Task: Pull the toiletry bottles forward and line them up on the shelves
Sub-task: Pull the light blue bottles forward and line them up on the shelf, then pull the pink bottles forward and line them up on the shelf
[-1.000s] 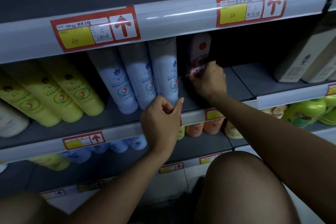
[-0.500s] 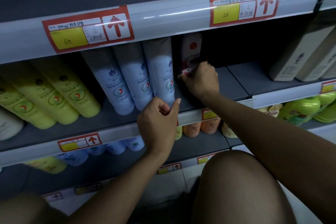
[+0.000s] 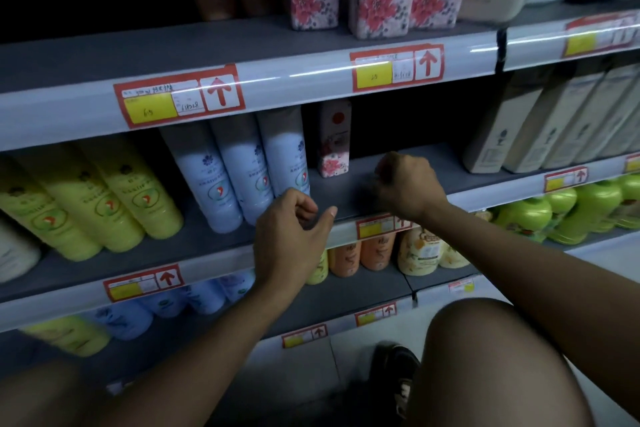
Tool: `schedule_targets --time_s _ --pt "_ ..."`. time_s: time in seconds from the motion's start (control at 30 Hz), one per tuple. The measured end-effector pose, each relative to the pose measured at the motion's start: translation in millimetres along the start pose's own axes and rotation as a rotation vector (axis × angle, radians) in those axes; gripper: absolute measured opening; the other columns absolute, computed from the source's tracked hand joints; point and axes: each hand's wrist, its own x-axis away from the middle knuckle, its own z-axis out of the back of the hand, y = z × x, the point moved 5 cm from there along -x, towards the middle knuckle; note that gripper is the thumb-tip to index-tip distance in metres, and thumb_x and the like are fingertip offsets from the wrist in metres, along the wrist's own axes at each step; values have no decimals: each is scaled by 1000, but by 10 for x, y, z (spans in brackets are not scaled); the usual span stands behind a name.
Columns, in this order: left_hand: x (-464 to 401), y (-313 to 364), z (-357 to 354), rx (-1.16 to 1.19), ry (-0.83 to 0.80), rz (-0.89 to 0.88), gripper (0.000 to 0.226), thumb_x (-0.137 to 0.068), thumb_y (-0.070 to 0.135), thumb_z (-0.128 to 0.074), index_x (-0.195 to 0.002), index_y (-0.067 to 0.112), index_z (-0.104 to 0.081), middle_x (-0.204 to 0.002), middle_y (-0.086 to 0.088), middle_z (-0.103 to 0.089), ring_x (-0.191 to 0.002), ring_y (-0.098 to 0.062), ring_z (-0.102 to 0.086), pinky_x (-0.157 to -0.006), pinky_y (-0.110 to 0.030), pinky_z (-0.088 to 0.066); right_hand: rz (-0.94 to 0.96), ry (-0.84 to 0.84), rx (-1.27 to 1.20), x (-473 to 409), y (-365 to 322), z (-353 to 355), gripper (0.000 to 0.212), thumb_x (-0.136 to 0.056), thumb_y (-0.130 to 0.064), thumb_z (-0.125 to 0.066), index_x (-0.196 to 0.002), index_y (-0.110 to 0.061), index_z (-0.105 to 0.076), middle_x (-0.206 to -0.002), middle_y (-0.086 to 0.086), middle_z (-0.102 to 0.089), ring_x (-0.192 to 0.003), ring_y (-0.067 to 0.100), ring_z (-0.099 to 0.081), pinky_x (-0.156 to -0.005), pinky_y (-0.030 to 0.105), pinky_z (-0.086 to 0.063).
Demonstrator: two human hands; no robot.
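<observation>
The floral bottle is stood upright toward the back of the middle shelf, just right of the blue bottles, prob. misfiled and awaiting pull-fwd. Nothing is held: right hand hovers beside it w/ fingers curled in, left hand is loosely curled at the shelf edge near the blue row, likely to steady it.

Shop aisle, grey tiered shelves, red-and-yellow price tags on the edges, rows of toiletry bottles
</observation>
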Motion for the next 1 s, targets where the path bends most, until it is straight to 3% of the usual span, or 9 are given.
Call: schedule_targets --time_s 0.1,0.17,0.33,0.47,0.6,0.8,1.0 --pt "-35 106 -11 -23 -11 -52 26 -84 39 -81 -82 25 -59 -75 9 -64 -72 -10 -65 -67 -42 -57 49 -34 36 18 88 55 22 -87 -40 -65 -76 -26 -51 -90 13 -68 -84 39 -67 -62 32 -41" --pt "-44 180 -12 -36 -12 -65 25 -86 37 -80 -84 24 -60 -76 8 -64 -73 -11 -65 -67 -42 -58 69 -60 60 34 139 87 25 -85 -39 -59 -70 -25 -46 -83 11 -65 -81 40 -67 -61 31 -38" --pt "-92 427 44 -28 -12 -91 22 -86 33 -80 -83 23 -61 -75 9 -64 -71 -9 -64 -66 -42 -57 118 -86 99 135 119 337 11 -84 -34 -60 -84 -24 -66 -92 12 -73 -87 37 -69 -65 34 -49" --pt "-128 637 147 -4 40 -69 20 -85 31 -80 -81 25 -62 -72 10 -65 -67 -6 -63 -64 -39 -58 141 -50 68 228 5 602 6 -85 -30 -61 -80 -31 -64 -92 8 -74 -89 34 -69 -68 31 -49" --pt "-118 902 301 12 102 -70 19 -86 34 -79 -80 26 -62 -71 11 -65 -67 -2 -63 -65 -35 -58 197 0 31 358 -175 933 12 -88 -31 -59 -88 -26 -69 -89 3 -73 -83 28 -68 -68 33 -54" --pt "-191 1383 457 5 107 -169 17 -88 32 -76 -83 23 -62 -75 11 -65 -70 -2 -63 -68 -37 -58 257 158 -92 564 -424 1465 10 -90 -30 -60 -81 -32 -65 -79 -12 -68 -72 7 -62 -60 23 -43" --pt "-369 1885 565 21 127 -251 17 -89 29 -76 -85 20 -63 -76 10 -65 -70 -4 -62 -68 -32 -56 251 371 -183 597 -566 1960 10 -89 -28 -60 -86 -23 -68 -78 -9 -67 -74 13 -61 -65 26 -42"
